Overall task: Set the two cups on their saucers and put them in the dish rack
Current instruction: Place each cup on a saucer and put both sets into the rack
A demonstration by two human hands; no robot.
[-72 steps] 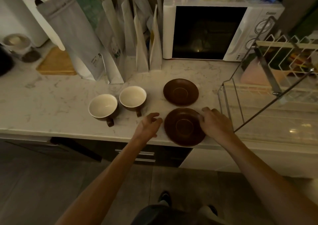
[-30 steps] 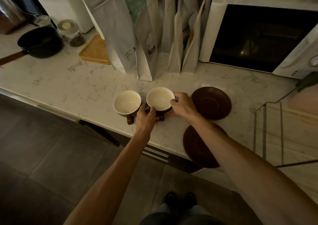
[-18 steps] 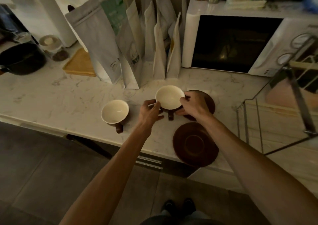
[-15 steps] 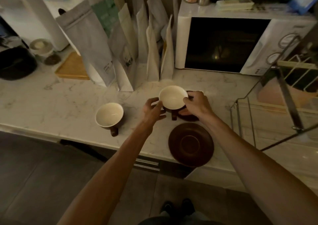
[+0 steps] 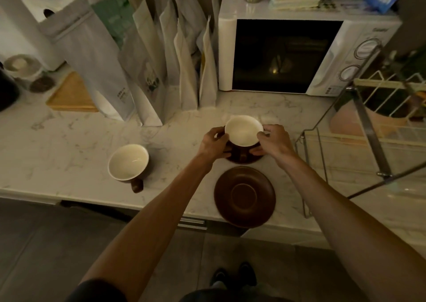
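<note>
Fingers: both hands are curled around one cup; the left hand grips its left side, the right hand its right side, thumbs at the rim.
Floor: dark large tiles in the near foreground, with dark shoes at the bottom edge.
Cabinet front: dark, under the counter lip, with a metal drawer handle catching light.
Countertop: pale marble with grey veining, dimly lit, running the full width.
Empty saucer: brown, nearest the counter's front edge, its rim overhanging slightly, nothing on it.
Second cup: cream inside, brown outside, standing alone on the marble well left of the saucers, handle toward the front edge.
Held cup: sits over the far saucer, of which only a front sliver shows; whether it rests fully cannot be told.
Dish rack: wire and metal frame at the right, just beside the saucers.
Back row: tall paper pouches stand upright against the wall, a wooden board to their left.
Microwave: white, dark door, at the back right with small items on top.
</note>
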